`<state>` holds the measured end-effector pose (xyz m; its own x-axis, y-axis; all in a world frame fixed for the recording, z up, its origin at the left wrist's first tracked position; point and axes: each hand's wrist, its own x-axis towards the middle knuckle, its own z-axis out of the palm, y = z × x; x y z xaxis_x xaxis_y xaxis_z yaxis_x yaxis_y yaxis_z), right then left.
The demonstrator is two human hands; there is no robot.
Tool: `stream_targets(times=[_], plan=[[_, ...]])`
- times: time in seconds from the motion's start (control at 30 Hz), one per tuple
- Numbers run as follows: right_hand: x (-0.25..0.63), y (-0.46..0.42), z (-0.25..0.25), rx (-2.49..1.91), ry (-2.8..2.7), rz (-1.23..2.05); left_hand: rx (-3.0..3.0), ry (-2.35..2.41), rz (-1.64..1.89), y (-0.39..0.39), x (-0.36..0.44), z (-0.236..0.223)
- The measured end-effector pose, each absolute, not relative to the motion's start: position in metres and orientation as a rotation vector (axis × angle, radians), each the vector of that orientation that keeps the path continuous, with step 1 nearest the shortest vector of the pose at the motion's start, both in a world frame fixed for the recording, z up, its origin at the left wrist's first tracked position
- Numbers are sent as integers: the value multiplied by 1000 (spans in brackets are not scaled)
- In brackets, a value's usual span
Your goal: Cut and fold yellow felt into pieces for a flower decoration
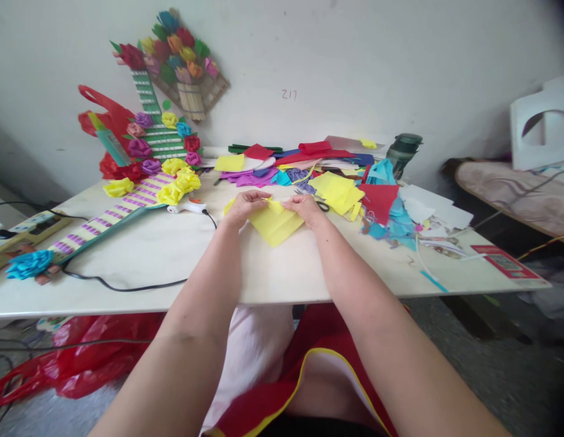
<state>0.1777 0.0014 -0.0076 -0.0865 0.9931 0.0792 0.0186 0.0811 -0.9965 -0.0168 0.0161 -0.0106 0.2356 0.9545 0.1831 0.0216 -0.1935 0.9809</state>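
A square of yellow crepe paper (276,226) is stretched between both hands, low over the white table, with one corner pointing toward me. My left hand (247,207) pinches its left side near the top edge. On the opposite side, my right hand (308,209) grips the paper between thumb and fingers. The upper edge looks folded or rolled over between the two pinches. Scissors (323,207) lie just beyond my right hand, partly hidden by it. More yellow paper sheets (339,193) are stacked to the right of that hand.
At left a glue gun (186,208) trails a black cord across the table (282,285). Paper flowers (179,182) decorate a striped guitar-shaped board (113,212). Coloured sheets (264,164) line the back, with a dark green bottle (402,155) and paper scraps (400,224) at right.
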Motion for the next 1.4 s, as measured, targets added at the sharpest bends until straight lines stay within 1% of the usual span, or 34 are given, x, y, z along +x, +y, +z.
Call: stream_targets(times=[0.2,0.33,0.67,0.9,1.1,1.4], plan=[[176,2,-10,-1125,-1377,1186,1710,1139,1024,13,-14,-7],[175,1,-9,-1123,-1426,1130,1803,1157,989,11,-12,-5],[175,-4,-5,-1140,-1455,1151,1760,1134,982,14,-13,-8],[184,5,-8,-1058,-1311,1236,1733,1116,984,14,-14,-8],[185,7,-10,-1098,-1379,1184,1752,1104,967,14,-12,-7],[183,3,-8,-1114,-1354,1228,1752,1096,960,12,-9,-6]])
